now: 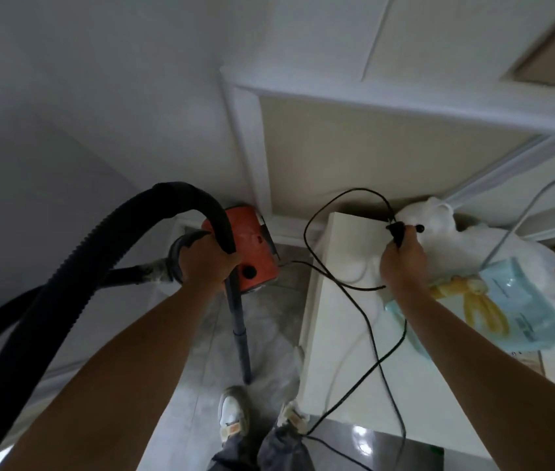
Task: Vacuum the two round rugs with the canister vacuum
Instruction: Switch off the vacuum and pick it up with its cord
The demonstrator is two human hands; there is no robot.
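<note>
In the head view, the left hand [206,263] has its fingers curled tight round the curved black grip at the end of the hose [65,266]. The hose arches up over the hand and sweeps away to the near left. From that grip the dark wand [240,334] slants down to the grey floor [269,341], ending just ahead of the person's shoes [233,413].

The orange canister vacuum [252,253] sits on the floor on the far side of the left hand, against the white wall panelling.

The right hand [403,258] is closed round a black plug [398,231], held over the far part of a white cabinet top [337,351]. The plug's thin black cord [306,232] loops up and left, then trails back across the cabinet toward the near edge.

Just right of the plug lies a white plastic bag [439,229]. A pale blue packet [524,300] and something yellow [473,300] lie nearer.
</note>
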